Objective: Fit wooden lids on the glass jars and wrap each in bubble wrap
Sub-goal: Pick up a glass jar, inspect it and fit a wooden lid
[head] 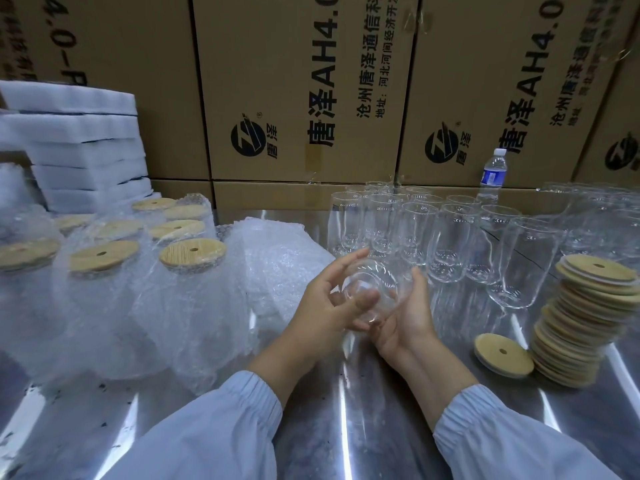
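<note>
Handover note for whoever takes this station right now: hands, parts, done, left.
Hands: left hand and right hand together hold one bare glass jar; no lid on it.
Lids: stack of wooden lids at right, one loose lid flat beside it.
Wrap: bubble wrap sheets lie just left of the hands.
Done: several lidded, wrapped jars stand at left.
Left: lid and wrap the held jar, then the unlidded jars behind it.
</note>
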